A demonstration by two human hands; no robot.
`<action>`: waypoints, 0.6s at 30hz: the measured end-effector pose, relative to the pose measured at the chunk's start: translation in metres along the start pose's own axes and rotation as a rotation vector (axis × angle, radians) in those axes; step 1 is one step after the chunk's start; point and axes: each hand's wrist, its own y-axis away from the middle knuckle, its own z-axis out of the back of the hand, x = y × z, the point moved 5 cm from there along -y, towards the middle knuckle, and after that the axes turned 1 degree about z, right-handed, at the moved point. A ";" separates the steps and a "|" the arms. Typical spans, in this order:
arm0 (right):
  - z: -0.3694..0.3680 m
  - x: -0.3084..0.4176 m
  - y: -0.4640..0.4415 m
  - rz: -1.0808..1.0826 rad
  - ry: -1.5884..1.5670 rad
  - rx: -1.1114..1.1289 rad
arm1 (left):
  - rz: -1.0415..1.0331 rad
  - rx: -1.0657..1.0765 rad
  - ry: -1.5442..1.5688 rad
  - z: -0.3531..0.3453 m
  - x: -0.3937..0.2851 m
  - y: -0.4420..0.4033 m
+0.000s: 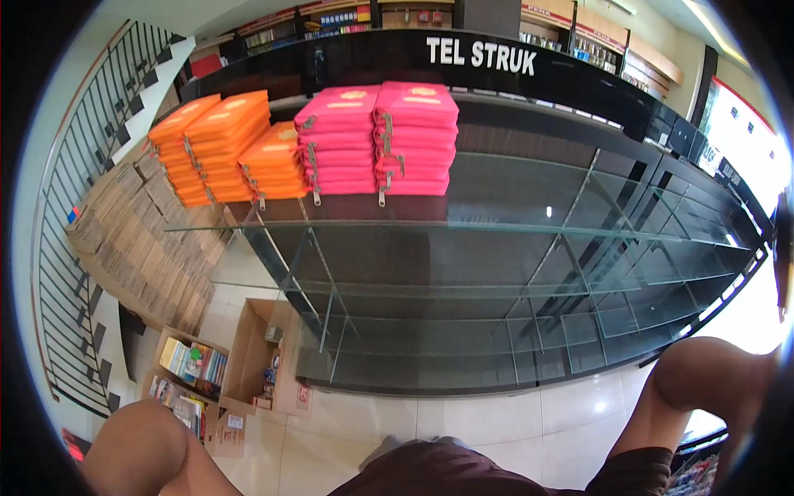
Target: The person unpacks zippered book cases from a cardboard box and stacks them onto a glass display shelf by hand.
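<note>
My left hand is out of view; only a bent bare elbow [141,438] shows at the lower left. At the right, my other elbow [695,372] is bent, with the forearm running down out of the picture and that hand unseen. In front of me, stacks of orange zip pouches [227,136] and taller stacks of pink zip pouches [413,140] stand side by side on the top of a glass display shelf [513,194]. Metal zip pulls hang from their near edges. Both elbows are apart from the pouches.
A black counter [372,58] lettered "TEL STRUK" stands behind the shelf. Left are stacked flat cardboard [157,248], a stair railing [62,273], a carton of books [194,364] and an open carton [248,347]. Colourful packed items [693,475] show at lower right.
</note>
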 end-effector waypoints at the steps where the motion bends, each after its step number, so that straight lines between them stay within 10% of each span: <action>1: 0.000 0.000 0.002 0.002 -0.001 -0.002 | -0.001 0.001 0.003 -0.002 -0.002 0.000; 18: 0.000 -0.002 0.014 0.000 0.016 -0.031 | 0.039 0.004 -0.019 -0.013 -0.002 0.006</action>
